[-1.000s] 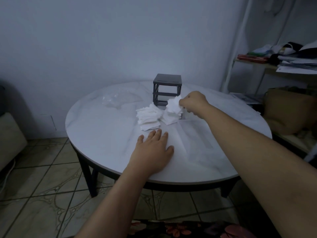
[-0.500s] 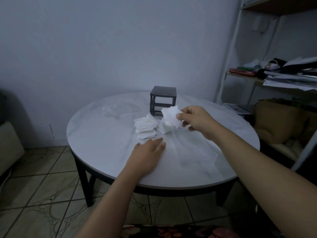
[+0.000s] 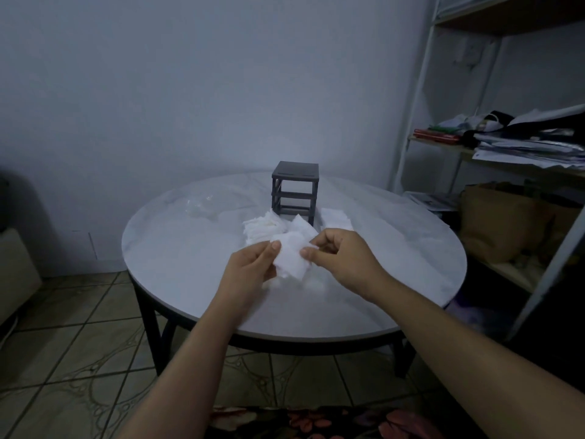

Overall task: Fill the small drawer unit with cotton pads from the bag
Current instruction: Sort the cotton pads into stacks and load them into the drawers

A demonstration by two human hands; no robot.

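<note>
A small dark drawer unit [image 3: 295,191] stands upright near the far side of the round white table [image 3: 190,280], its frame open at the front with no drawers in it. A heap of white cotton pads [image 3: 264,228] lies just in front of it, to the left. More pads fill what looks like a pulled-out drawer [image 3: 336,218] to the right of the unit. Over the table's middle, my left hand [image 3: 250,270] and my right hand [image 3: 340,258] both grip a bunch of cotton pads [image 3: 289,256] between them.
A clear plastic bag [image 3: 202,204] lies crumpled on the table's far left. A white shelf rack [image 3: 506,147] with papers and clothes stands at the right, with a brown bag [image 3: 503,220] on its lower shelf. The floor is tiled.
My right hand has brought a bunch of pads back from the unit toward me. My left hand has lifted off the table and taken hold of the same bunch.
</note>
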